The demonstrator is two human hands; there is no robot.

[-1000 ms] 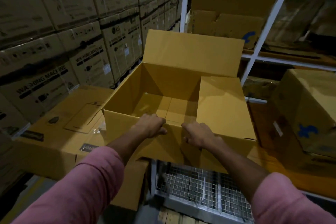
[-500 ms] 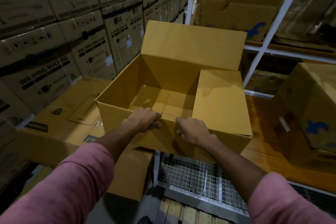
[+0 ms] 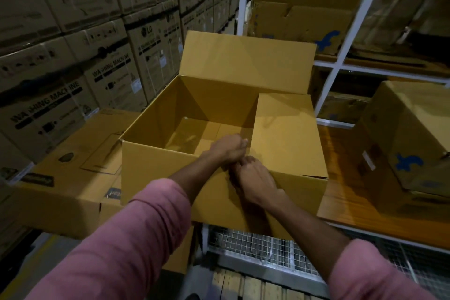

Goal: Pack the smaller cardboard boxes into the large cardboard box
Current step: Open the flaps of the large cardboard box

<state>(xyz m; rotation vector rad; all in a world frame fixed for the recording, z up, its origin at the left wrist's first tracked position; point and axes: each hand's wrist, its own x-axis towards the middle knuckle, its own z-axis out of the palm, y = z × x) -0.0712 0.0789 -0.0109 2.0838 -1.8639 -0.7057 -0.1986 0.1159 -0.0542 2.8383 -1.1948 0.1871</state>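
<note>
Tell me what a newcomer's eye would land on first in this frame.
The large open cardboard box at centre, nothing visible inside it, far flap raised and right flap folded inward. Both hands meet at its near rim: the left hand curled over the edge, the right hand beside it on the near wall. Washing machine cartons are stacked along the left.
</note>
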